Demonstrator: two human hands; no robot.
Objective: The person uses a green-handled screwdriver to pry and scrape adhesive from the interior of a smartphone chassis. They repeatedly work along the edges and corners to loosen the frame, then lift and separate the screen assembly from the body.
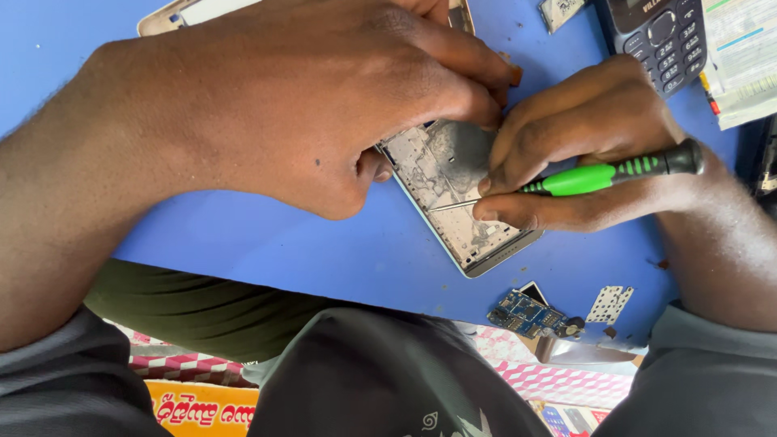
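- Two bare hands meet over an opened phone chassis (453,194) in the head view, and it lies flat on the blue table (324,251), tilted on a diagonal with its lower corner pointing toward the table's near edge.
- Left hand (307,105) comes across from the left, big in the frame, fingers curled down and pressing on the chassis's upper end, thumb tucked at its left rim; it pins the frame in place rather than closing around it.
- Right hand (583,154) is clamped on a precision screwdriver (599,174) with a green and black handle, fingers bunched tight near the front of the grip.
- Thin metal shaft runs leftward, low and nearly level, its tip down on the grey inner plate of the chassis near the middle.
- Just below, near the table's front edge, lies a small blue circuit board (526,314), and beside it on the right a little perforated metal shield (609,304); both sit apart from the chassis.
- Up at the top right rests a dark keypad phone (660,36), with a stack of printed papers (745,57) just beside it at the frame's edge.
- Another pale phone frame (174,14) peeks out behind the left hand at the top.
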